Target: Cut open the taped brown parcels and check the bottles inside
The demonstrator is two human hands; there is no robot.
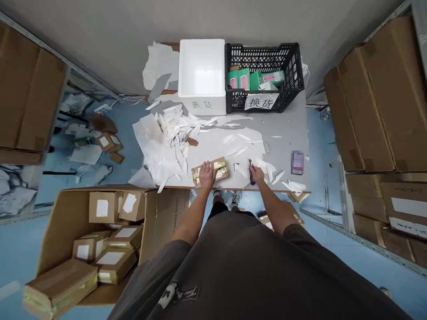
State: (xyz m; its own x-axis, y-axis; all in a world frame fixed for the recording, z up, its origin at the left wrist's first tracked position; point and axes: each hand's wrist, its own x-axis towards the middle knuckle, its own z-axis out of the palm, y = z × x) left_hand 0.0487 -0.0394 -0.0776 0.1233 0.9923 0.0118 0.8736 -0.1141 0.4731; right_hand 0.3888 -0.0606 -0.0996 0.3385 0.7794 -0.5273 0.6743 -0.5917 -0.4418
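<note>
Box [222, 171] of shiny-taped cardboard lies under an open left hand [207, 174]; right hand [258, 174] grips a slim cutter [251, 179]

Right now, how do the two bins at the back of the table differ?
The white box has solid walls, while the black crate is a lattice full of openings. The white box shows nothing inside; the black crate holds green and pink packages. The white box has writing on its front, whereas the black crate's is on an attached sheet. Both are open-topped.
</note>
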